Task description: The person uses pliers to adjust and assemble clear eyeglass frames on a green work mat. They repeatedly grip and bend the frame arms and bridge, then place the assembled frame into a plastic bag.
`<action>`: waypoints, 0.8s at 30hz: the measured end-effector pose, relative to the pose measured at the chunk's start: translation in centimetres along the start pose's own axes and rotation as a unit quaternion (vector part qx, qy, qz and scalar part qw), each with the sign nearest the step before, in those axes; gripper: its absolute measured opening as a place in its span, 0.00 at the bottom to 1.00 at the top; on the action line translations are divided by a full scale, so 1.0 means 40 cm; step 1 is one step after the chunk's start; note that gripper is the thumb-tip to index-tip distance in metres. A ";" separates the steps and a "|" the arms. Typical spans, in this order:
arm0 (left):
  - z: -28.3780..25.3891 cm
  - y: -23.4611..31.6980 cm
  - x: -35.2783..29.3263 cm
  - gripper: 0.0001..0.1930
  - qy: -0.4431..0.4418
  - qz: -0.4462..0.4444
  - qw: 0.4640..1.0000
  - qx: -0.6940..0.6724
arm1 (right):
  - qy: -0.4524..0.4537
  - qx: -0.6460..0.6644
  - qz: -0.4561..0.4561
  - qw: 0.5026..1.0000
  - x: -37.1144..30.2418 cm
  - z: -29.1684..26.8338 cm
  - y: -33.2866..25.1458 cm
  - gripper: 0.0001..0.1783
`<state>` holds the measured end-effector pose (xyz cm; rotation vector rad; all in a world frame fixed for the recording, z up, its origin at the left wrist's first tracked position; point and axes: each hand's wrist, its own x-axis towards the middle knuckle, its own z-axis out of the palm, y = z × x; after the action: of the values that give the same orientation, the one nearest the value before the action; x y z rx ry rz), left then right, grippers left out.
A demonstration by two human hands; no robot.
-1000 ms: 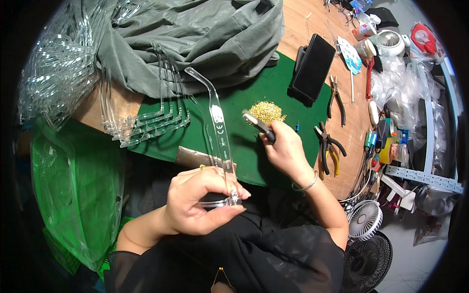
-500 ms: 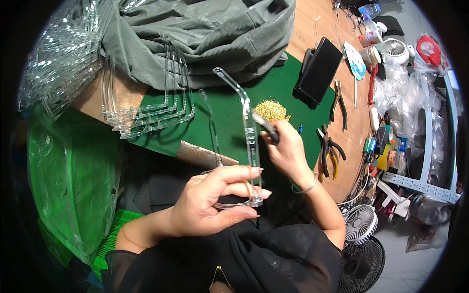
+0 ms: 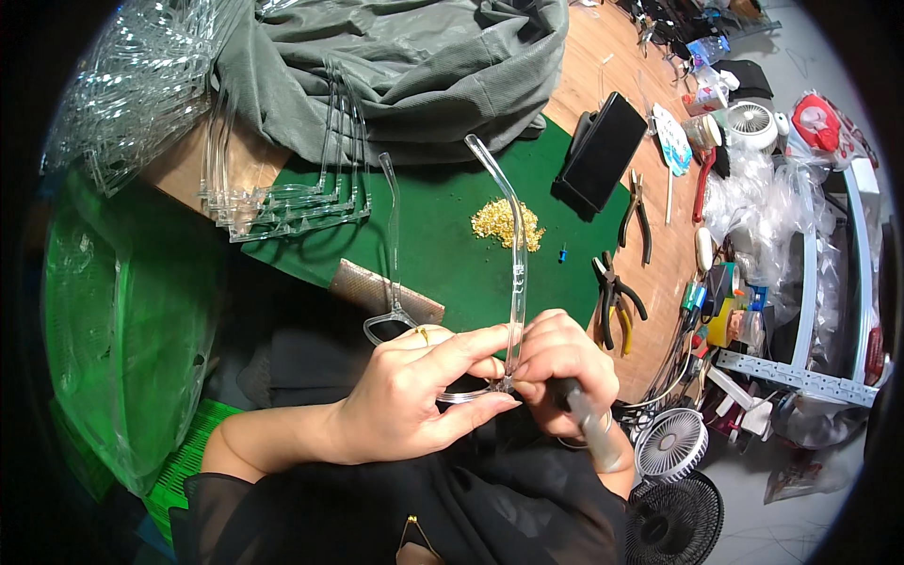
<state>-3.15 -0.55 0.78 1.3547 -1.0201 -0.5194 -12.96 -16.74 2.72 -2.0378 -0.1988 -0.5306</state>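
Observation:
My left hand [image 3: 400,400] is closed on a clear plastic eyeglass frame [image 3: 518,259], pinching it near one hinge. Both temples stand up, and one lens rim [image 3: 388,325] shows beyond my knuckles. My right hand [image 3: 573,363] is closed around a hand tool [image 3: 593,428] with a dark grip and a pale, blurred end pointing down to the right. Its fingertips meet the frame's hinge corner beside my left fingertips; the working end of the tool is hidden there. A pile of tiny gold-coloured parts [image 3: 507,224] lies beyond my hands on the green mat [image 3: 443,268].
Clear eyeglass frames [image 3: 292,202] stand in a row at the left, near a larger heap [image 3: 141,85] and grey cloth [image 3: 395,75]. To the right lie pliers [image 3: 617,297], more pliers [image 3: 636,217] and a black phone-like slab [image 3: 603,155]. Fans [image 3: 670,443] stand at lower right.
My right hand has come back from the gold pile to the frame's hinge, and the tool's pale end has swung toward the lower right. The frame has turned slightly in my left hand.

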 end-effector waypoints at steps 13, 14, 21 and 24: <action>0.003 -0.011 -0.010 0.29 0.006 0.049 0.999 0.014 | 0.020 0.049 -0.007 0.999 -0.019 0.016 0.010 0.09; 0.002 -0.011 -0.009 0.29 0.004 0.052 0.998 0.020 | 0.019 0.053 -0.003 0.998 -0.019 0.016 0.010 0.08; -0.006 -0.003 -0.007 0.28 -0.014 0.070 0.993 0.089 | 0.006 0.019 -0.016 1.000 -0.008 0.016 0.008 0.08; -0.002 -0.004 -0.004 0.28 -0.017 0.061 0.996 0.056 | 0.025 0.033 -0.008 0.999 -0.014 0.022 0.006 0.08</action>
<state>-3.13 -0.41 0.58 1.3770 -1.1670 -0.4001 -13.14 -16.06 1.91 -1.9586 -0.2003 -0.5779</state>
